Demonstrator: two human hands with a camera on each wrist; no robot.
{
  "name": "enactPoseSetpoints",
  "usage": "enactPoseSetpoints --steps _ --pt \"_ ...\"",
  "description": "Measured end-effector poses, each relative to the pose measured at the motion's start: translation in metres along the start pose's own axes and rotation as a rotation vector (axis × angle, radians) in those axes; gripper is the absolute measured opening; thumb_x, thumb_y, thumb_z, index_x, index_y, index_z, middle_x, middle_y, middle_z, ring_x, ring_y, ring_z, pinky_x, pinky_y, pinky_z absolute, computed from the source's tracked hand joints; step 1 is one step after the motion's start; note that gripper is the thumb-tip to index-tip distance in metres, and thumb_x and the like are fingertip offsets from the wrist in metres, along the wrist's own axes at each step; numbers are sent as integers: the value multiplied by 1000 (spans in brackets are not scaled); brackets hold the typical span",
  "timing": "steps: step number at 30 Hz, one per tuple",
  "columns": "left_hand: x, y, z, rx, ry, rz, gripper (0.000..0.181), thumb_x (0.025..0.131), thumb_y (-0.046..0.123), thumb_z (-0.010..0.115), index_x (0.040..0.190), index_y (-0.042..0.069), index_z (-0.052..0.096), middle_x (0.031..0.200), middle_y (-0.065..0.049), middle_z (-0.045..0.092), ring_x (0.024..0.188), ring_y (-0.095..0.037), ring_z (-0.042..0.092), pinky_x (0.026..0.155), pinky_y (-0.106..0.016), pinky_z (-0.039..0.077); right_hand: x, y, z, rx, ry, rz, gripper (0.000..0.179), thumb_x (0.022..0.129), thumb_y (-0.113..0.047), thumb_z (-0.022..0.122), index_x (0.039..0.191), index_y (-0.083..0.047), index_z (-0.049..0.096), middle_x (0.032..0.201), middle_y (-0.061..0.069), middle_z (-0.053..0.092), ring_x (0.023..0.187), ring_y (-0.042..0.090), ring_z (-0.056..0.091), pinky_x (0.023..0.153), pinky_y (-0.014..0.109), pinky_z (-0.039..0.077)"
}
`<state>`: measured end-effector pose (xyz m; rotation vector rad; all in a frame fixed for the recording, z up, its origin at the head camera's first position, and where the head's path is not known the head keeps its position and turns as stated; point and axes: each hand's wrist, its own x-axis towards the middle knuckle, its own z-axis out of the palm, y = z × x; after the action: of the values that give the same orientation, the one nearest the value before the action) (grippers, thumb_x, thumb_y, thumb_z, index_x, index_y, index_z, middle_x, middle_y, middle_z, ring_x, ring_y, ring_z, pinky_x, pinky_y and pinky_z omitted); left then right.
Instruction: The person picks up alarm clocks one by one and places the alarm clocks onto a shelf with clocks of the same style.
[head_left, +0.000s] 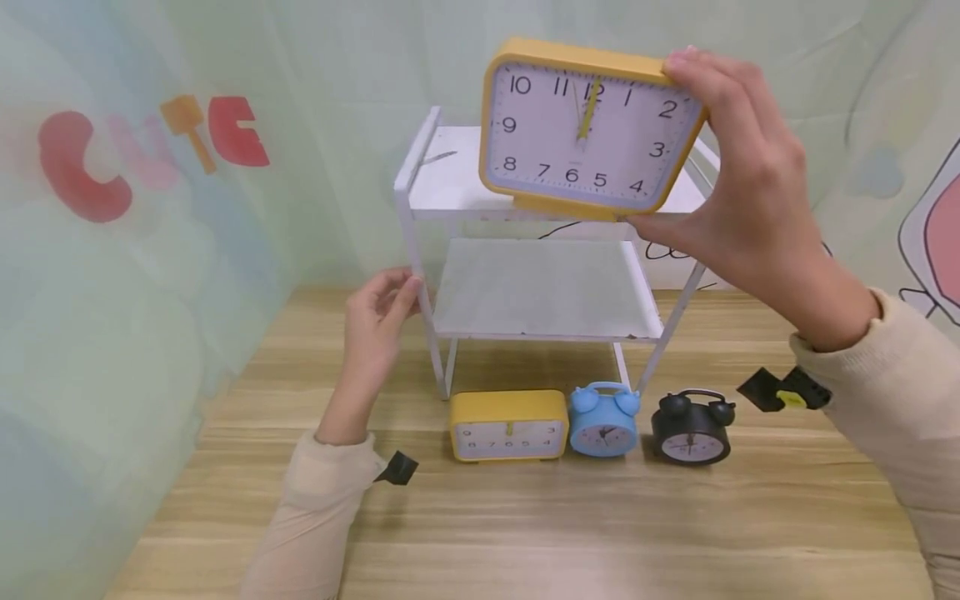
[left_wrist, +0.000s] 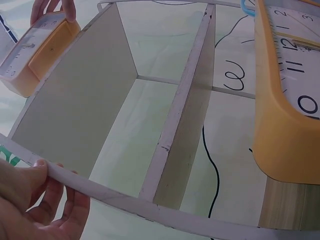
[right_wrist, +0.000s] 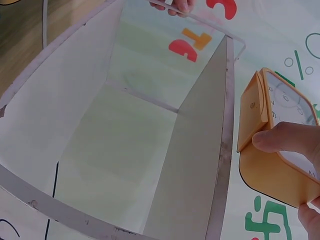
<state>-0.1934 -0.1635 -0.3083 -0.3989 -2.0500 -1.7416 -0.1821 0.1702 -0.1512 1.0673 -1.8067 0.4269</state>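
My right hand [head_left: 757, 175] grips a yellow rectangular alarm clock [head_left: 577, 125] by its right end, fingers over the top and thumb below. The clock is slightly tilted, its white dial facing me, and it overlaps the top shelf of a white two-tier rack [head_left: 547, 287] in the head view. In the right wrist view the thumb [right_wrist: 272, 140] presses beside the clock's base [right_wrist: 252, 112]. At the rack's left side, my left hand [head_left: 375, 325] holds the front upright between thumb and fingers. The left wrist view shows those fingers [left_wrist: 55, 195] around the white post [left_wrist: 115, 200].
In front of the rack, a second yellow clock [head_left: 508, 425], a blue twin-bell alarm clock [head_left: 603, 421] and a black twin-bell one [head_left: 692, 427] stand in a row on the wooden table [head_left: 570, 533]. A printed curtain [head_left: 165, 275] hangs behind and to the left.
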Motion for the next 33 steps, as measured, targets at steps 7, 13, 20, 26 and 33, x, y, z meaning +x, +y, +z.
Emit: enactPoseSetpoints --steps 7,13,20,26,33 --pt "-1 0 -2 -5 1 -3 28 103 13 57 113 -12 61 109 -24 65 87 -8 68 83 -30 58 1 4 -1 -24 -21 -4 105 51 5 96 141 5 42 139 23 47 128 30 46 103 32 47" --pt "-2 0 -3 -3 7 -12 28 103 14 57 113 -12 61 109 -22 65 87 -8 68 83 -30 58 8 10 -2 -25 -21 -11 102 53 4 95 140 6 42 134 24 49 123 30 49 102 30 48" --pt "-3 -2 -5 -1 -11 3 28 103 14 56 113 -12 61 109 -25 65 87 -8 68 83 -30 58 16 15 -6 -44 -44 -27 98 57 3 94 139 6 42 132 25 49 121 30 49 102 29 47" --pt "-6 -3 -9 -11 -26 12 28 103 13 56 113 -13 61 106 -25 65 85 -8 69 83 -30 58 17 11 -7 -66 -67 11 95 59 1 93 139 5 42 134 24 48 125 27 47 104 28 43" --pt "-10 -3 -14 -34 -43 31 27 103 10 56 113 -14 61 102 -22 66 85 -10 69 83 -31 59 18 7 -9 -90 -122 58 95 65 -7 92 143 1 40 138 25 46 132 21 39 107 29 40"
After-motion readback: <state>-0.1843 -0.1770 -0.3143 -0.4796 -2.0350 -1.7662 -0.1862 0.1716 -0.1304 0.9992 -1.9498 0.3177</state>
